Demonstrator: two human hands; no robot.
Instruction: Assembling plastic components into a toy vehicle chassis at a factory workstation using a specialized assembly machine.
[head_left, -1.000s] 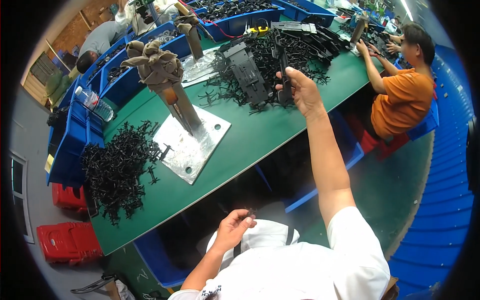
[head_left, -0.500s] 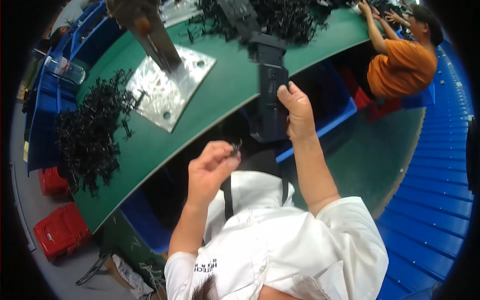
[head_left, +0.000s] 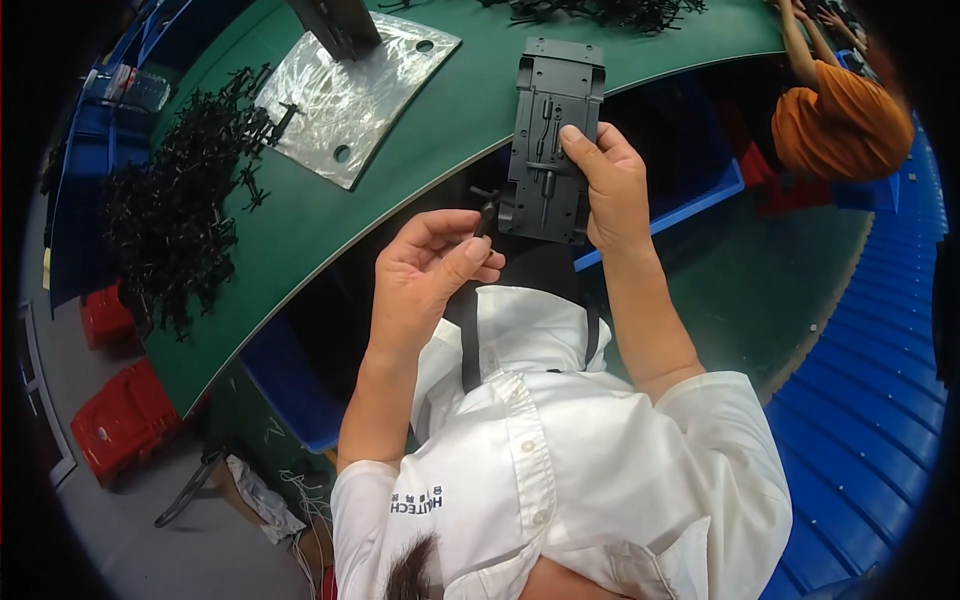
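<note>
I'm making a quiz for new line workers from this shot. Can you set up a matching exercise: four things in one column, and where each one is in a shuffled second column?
Things:
1. flat black plastic panel
2. small black clip
3. pile of small black parts
4. shiny metal base plate

Places:
A. lying loose on the green table, toward the person's left
B. pinched in the left hand
C. flat on the table with a post rising from it
D. held up in the right hand

Pairs: 1-D, 2-B, 3-A, 4-C
</note>
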